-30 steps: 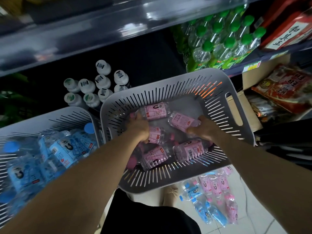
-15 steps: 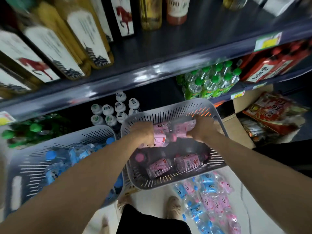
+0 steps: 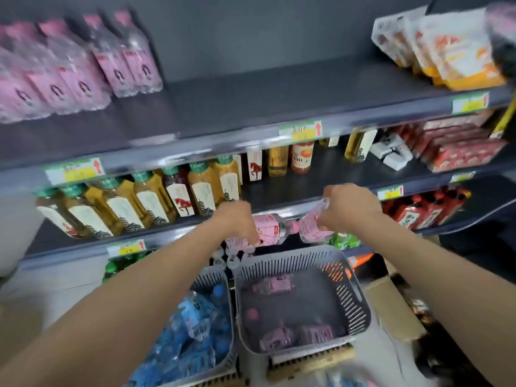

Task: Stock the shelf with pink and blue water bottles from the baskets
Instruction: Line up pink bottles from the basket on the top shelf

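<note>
Gripping sideways pink bottles (image 3: 269, 229), your left hand (image 3: 237, 222) and right hand (image 3: 350, 208) hover over the basket (image 3: 358, 310). The upright pink row (image 3: 83, 71) stands up and left on the top shelf (image 3: 251, 107), nearer your left hand.

- A pink bottle (image 3: 272, 229) is being held on its side by the left grip (image 3: 237, 222), with a second pink bottle (image 3: 240, 244) being pinched just beneath.
- A third pink bottle (image 3: 314, 227) is being held tilted by the right grip (image 3: 350, 208).
- Loose pink bottles (image 3: 276, 337) are being carried in the grey basket (image 3: 360, 311) below both grips.
- Blue bottles (image 3: 192, 331) are being carried in the left basket (image 3: 215, 277).
- Shelved pink bottles (image 3: 69, 71), blurred, are being displayed upright at the left end of the top shelf (image 3: 251, 107).
</note>
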Available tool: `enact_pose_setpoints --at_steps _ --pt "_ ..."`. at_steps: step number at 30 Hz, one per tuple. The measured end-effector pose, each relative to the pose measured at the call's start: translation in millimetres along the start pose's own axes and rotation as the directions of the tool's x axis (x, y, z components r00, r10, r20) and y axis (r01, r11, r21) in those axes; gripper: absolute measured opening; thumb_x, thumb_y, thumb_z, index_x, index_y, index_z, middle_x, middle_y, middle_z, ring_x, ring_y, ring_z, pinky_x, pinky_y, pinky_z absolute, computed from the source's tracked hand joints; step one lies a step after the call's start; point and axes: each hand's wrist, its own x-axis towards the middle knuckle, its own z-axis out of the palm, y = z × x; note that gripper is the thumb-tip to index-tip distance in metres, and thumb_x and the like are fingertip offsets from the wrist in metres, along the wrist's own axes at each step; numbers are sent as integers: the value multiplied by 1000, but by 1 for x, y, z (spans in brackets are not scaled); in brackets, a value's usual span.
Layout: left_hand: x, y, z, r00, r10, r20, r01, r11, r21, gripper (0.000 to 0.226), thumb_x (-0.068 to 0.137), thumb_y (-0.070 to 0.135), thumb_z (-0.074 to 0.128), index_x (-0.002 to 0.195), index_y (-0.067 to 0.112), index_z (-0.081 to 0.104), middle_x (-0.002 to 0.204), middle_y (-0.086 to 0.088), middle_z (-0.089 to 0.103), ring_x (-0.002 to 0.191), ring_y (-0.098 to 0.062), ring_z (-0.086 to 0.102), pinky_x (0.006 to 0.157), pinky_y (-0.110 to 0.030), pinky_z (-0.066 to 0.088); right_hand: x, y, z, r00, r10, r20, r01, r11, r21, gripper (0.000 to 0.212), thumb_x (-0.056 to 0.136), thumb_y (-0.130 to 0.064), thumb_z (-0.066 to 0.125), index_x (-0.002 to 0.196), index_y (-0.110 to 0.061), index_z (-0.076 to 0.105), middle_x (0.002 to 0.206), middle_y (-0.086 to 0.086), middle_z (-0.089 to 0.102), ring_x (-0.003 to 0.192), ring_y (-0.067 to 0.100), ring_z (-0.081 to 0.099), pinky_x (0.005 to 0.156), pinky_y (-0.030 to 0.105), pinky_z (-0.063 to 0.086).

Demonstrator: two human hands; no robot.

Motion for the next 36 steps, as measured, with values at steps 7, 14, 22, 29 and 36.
enact_pose_setpoints --at_steps 7,14,22,29,36 --pt "-81 -37 -89 978 -86 -192 27 957 -290 55 73 30 75 120 10 54 111 -5 57 96 -23 55 80 -32 47 -33 -55 -110 966 -118 -232 117 993 -16 29 75 -24 60 95 -15 41 82 5 50 77 28 47 66 28 39" --pt "-129 -113 -134 953 -203 -225 -71 572 -817 45 73 24 78 109 6 56 106 -12 67 94 -26 66 84 -39 56 -37 -123 -168 874 -234 -426 282 958 53 28 75 -23 57 101 -13 52 90 7 55 79 28 49 63 28 39" --pt "-130 -186 -141 956 -145 -254 -251 37 -967 15 89 20 60 102 13 62 96 -7 66 85 -21 63 70 -33 55 -4 -215 -185 843 -318 -435 402 908 116 33 77 -29 63 101 -12 48 84 6 51 77 29 50 55 28 35" --pt "-98 -231 -156 944 -143 -297 -298 15 -954 25 82 0 62 106 6 61 102 -13 68 99 -30 62 100 -46 44 32 -273 -188 874 -331 -355 395 910 125 59 70 -32 72 117 -11 42 93 5 52 82 29 50 60 30 39" --pt "-60 -257 -164 927 -203 -315 -306 72 -949 45 77 -17 59 118 2 55 94 -9 68 88 -22 64 84 -36 52 74 -319 -173 900 -328 -288 370 924 102 68 69 -32 74 124 -12 39 114 11 56 93 31 56 65 33 43"
